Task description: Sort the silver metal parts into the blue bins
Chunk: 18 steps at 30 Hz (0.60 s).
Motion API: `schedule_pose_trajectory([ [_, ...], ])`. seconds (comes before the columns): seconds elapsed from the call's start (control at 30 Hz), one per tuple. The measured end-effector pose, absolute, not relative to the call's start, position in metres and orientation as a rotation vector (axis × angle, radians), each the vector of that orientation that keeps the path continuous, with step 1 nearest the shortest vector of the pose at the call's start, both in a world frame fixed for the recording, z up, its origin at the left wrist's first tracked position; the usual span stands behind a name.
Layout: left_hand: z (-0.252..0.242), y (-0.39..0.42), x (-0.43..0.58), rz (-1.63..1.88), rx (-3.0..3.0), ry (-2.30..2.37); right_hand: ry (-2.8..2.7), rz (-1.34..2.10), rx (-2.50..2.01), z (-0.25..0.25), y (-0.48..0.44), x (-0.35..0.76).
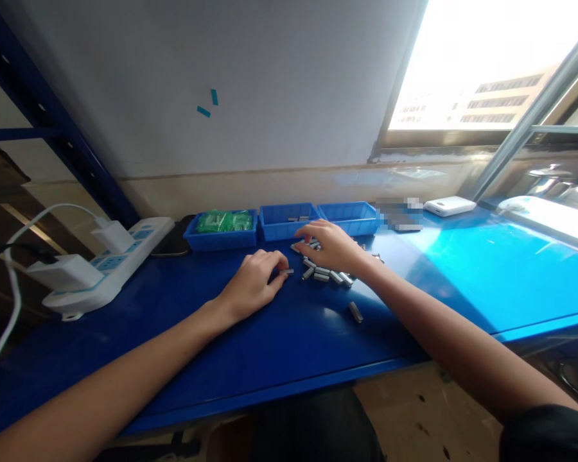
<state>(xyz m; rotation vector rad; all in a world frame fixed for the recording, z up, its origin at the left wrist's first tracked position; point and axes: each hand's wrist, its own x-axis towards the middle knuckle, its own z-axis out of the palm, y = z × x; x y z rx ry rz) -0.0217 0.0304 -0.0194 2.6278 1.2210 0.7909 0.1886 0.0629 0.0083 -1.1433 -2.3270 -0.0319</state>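
Note:
My left hand [256, 282] rests on the blue table, its thumb and forefinger pinching a small grey metal piece [289, 271]. Just right of it, my right hand [330, 245] reaches over a loose pile of similar short, bar-shaped metal pieces [322, 278]. The right thumb and forefinger are curved with a gap between them; one piece lies by the thumb tip. Part of the pile is hidden under this hand. A single metal piece [355, 312] lies apart, nearer the table's front edge.
Behind the hands stand three blue bins: one with green packets [224, 221], a middle bin [274, 232] with a few metal pieces, and a right bin [349, 228]. A power strip [110, 273] with plugs and cables sits left. A white device [449, 205] lies near the window.

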Motion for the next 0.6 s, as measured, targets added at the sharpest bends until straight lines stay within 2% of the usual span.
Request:
schedule_pose_trajectory([
  [0.13, -0.021, 0.031, -0.029, 1.084, 2.267, 1.307, -2.446, -0.031, -0.936, 0.005, 0.051, 0.18],
  [0.27, -0.019, 0.031, -0.032, 1.184, 2.117, 1.208, -2.445, -0.137, -0.825, 0.004, 0.044, 0.172],
  [0.47, -0.009, 0.051, -0.023, 1.094, 2.181, 1.171, -2.232, -0.366, -0.99, 0.029, 0.064, 0.174],
  [0.6, -0.007, 0.067, -0.001, 0.94, 2.46, 1.14, -1.952, -0.34, -1.211, 0.038, 0.088, 0.199],
])
